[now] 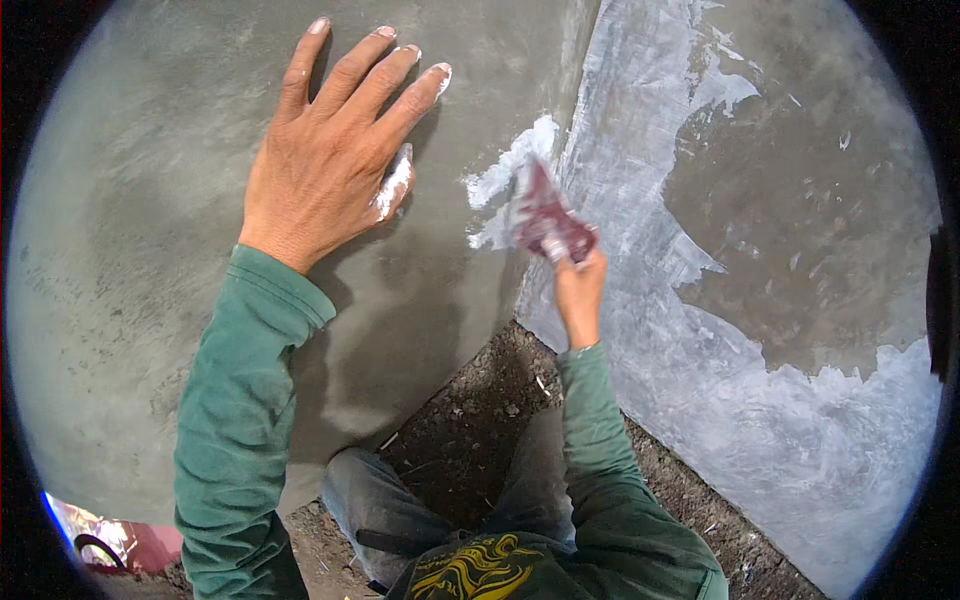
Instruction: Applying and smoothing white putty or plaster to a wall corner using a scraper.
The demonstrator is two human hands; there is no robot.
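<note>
My left hand [328, 165] lies flat on the grey cement wall [150, 190], its fingers spread and pointing up. White putty coats the thumb and some fingertips. In my right hand [582, 290] is a dark red putty knife [552, 222], blurred by motion and smeared with white. It is at the inner corner, beside a fresh white putty patch [515, 165] on the left wall. How my right fingers wrap the handle is partly hidden.
The adjoining right wall [650, 250] carries a broad whitish putty coat around a bare grey area [790, 200]. Dark soil [465, 430] lies below the corner, around my knees [375, 500]. A reddish object with a black loop [140, 545] is at lower left.
</note>
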